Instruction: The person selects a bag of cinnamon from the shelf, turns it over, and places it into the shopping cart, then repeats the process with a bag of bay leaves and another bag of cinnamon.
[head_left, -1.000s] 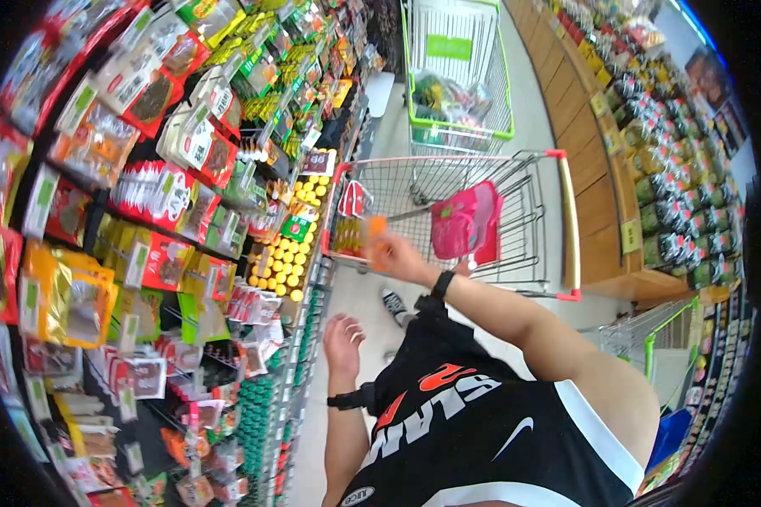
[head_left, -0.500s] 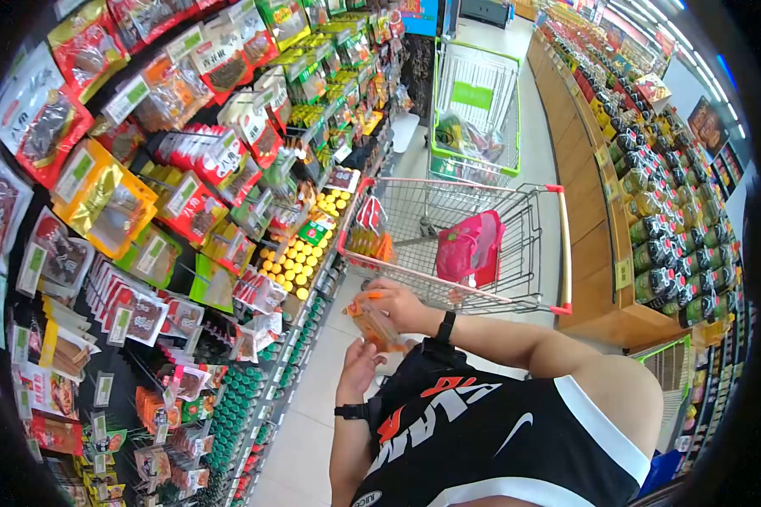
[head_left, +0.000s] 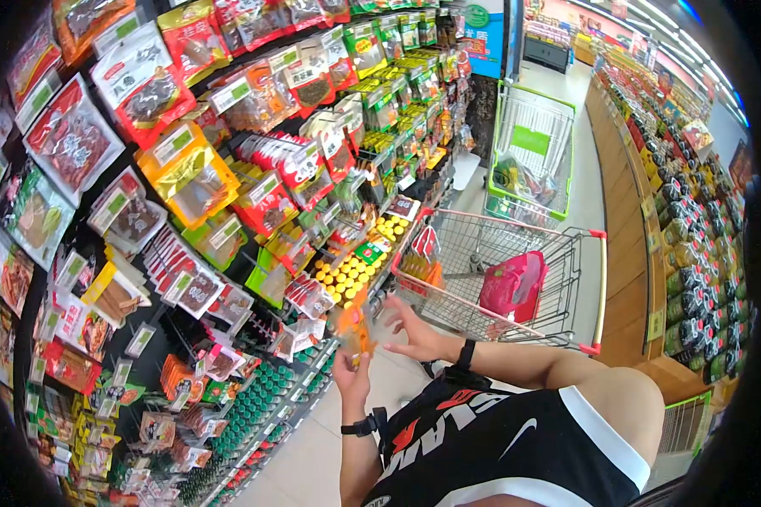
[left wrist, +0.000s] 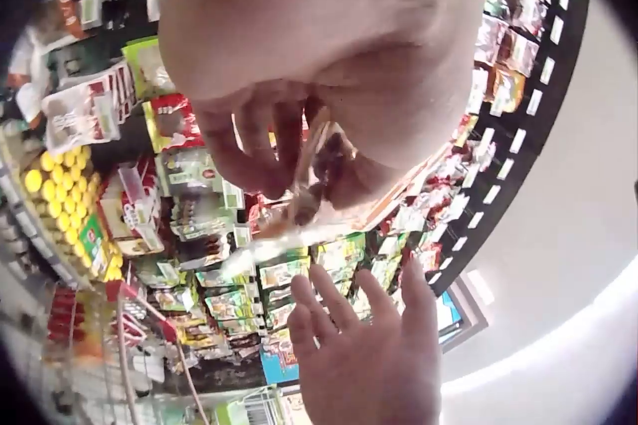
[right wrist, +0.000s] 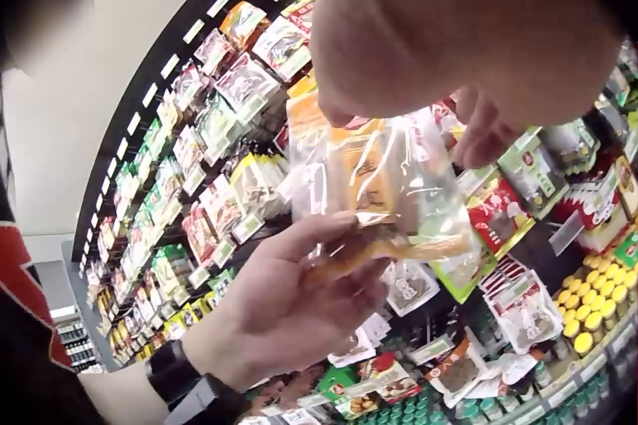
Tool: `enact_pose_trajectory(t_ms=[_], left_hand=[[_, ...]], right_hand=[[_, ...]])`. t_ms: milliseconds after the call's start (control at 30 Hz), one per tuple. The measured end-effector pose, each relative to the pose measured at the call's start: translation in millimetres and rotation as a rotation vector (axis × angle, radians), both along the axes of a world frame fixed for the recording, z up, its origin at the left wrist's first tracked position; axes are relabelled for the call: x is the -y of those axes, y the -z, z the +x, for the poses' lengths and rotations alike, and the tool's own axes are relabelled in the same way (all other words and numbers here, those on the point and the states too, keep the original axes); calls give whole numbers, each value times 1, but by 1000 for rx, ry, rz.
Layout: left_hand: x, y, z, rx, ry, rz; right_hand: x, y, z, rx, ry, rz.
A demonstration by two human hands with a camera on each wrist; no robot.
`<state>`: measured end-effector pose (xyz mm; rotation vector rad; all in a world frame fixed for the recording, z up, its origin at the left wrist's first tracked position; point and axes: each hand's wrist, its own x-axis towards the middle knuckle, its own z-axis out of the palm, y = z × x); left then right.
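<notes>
Left hand (head_left: 353, 378): pinches packet (right wrist: 364, 171) by near end, likely leaving its face uncovered | right hand (head_left: 418, 336): fingers spread, beside packet, gripping nothing | cart (head_left: 601, 287): beyond right hand

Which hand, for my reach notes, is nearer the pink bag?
Right: right hand by the cart, short of the pink bag; left hand farther off, holding a packet.

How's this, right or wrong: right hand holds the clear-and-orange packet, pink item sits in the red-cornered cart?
Wrong hand: the head view shows the left hand holding the clear-and-orange packet, with the right hand beside it, fingers spread. The pink item does sit in the red-cornered cart.
</notes>
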<state>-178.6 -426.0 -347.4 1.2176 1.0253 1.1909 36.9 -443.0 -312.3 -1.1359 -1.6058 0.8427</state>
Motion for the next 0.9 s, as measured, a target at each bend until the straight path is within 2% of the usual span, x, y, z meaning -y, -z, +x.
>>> enact_pose_trajectory(t_ms=[67,133,167,233,267,300,400,433,533,567,667,767,833,867,900], left_hand=[[-5,-8,10,-190,-94,286],[-2,-37,16,-356,-49,440],[0,-47,22,-419,-23,478],[6,-74,28,-612,79,674],[7,-85,31,-632,87,702],[8,-95,34,-649,99,728],[-1,-104,30,-666,158,769],[-7,-103,28,-643,170,769],[-16,-102,21,-547,105,747],[-17,-105,19,-550,51,728],[-21,-111,15,-593,-19,683],[-19,-109,12,-684,14,717],[-18,-104,10,-730,42,726],[-16,-102,12,-573,109,646],[-13,-101,14,-417,180,559]], right_hand=[[-2,-15,-11,69,-72,44],[-8,-23,-24,91,-173,43],[-11,-16,-32,-163,-228,-60],[-30,4,-31,-261,-199,-83],[-38,9,-29,-309,-180,-99],[-35,-18,-26,-698,-296,-480],[-52,-7,-13,-907,-315,-558],[-56,-18,4,-1052,-388,-708],[-58,-43,4,-1086,-465,-544],[-54,-57,4,-1022,-307,-606],[-55,-58,3,-1032,-249,-591],[-55,-50,1,-967,-291,-583],[-54,-42,-5,-637,-345,-334],[-53,-38,-6,-470,-361,-211],[-51,-39,-3,-381,-574,-164]])
